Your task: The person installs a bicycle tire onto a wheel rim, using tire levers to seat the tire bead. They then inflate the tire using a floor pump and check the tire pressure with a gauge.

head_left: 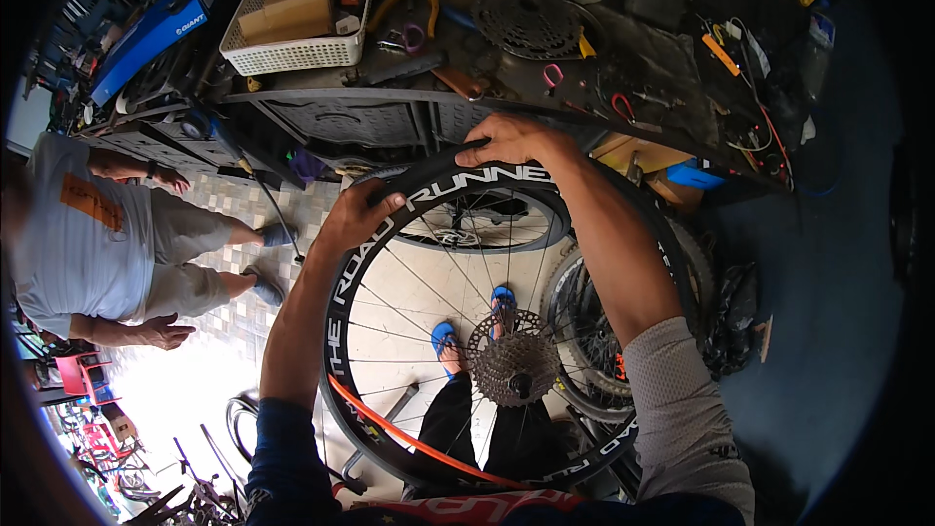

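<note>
A bicycle wheel (341,304) stands in front of my body, its black rim carrying large white lettering. My left hand (362,214) wraps round the rim at its upper left, thumb on the near face. At the top, my right hand (506,139) grips the wheel's outer edge with the fingers curled over it. A many-toothed cassette (514,367) sits at the hub, with a disc brake rotor (479,333) partly hidden behind it. Along the lower left of the rim runs a thin orange strip (419,443), which cuts across inside the rim near the bottom.
Ahead stands a cluttered workbench (662,58) with a white basket (292,60), a large chainring-like disc (531,21) and hand tools. Another person (93,234) stands at left. More wheels (584,331) lean beyond mine, and a black bag (735,317) lies at right.
</note>
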A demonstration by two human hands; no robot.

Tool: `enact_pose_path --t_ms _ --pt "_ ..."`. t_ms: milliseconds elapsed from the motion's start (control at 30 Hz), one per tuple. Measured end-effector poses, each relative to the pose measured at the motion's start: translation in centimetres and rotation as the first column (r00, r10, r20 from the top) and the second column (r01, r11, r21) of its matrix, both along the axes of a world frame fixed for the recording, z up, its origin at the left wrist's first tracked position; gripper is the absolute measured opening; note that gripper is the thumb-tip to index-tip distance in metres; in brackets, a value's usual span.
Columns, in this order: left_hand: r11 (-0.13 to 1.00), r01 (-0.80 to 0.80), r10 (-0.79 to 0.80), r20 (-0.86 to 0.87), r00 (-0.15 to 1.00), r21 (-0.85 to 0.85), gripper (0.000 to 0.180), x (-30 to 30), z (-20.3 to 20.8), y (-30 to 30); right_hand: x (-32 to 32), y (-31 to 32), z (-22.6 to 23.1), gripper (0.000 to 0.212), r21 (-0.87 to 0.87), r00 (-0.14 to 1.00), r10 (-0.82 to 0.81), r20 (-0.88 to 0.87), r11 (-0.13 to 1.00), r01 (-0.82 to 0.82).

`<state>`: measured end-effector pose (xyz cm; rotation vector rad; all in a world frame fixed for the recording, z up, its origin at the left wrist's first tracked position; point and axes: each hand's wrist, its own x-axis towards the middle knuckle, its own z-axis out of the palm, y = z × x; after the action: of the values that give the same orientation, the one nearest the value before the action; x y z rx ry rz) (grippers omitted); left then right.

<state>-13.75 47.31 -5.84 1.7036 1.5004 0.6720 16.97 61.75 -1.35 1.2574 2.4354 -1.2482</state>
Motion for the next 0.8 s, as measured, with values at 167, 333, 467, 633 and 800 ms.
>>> enact_pose_path --t_ms 167,333,467,633,800 --pt "0.978 -0.126 0.093 -0.196 0.976 -0.167 0.083 0.4 -0.5 1.2 0.2 -0.2 -0.1 0.079 -0.003 0.998 -0.033 0.053 0.999 0.033" --pt "0.934 -0.126 0.098 -0.102 0.990 -0.335 0.091 0.2 -0.1 2.0 0.0 -0.2 0.0 0.087 -0.090 0.993 -0.098 0.071 0.990 0.104" --pt "0.887 -0.068 0.099 0.046 0.994 -0.457 0.095 0.0 0.2 2.3 0.0 0.3 0.2 0.093 -0.083 0.994 -0.068 0.087 0.994 0.076" --pt "0.918 -0.062 0.101 0.081 0.992 -0.392 0.094 -0.3 -0.1 2.2 -0.4 0.2 0.3 0.094 -0.060 0.990 -0.083 0.116 0.994 0.090" --pt "0.866 0.073 -0.003 0.139 0.990 -0.495 0.083 -1.5 -1.0 2.4 -0.7 -0.7 0.2 0.104 -0.044 0.980 -0.014 0.199 0.999 0.023"
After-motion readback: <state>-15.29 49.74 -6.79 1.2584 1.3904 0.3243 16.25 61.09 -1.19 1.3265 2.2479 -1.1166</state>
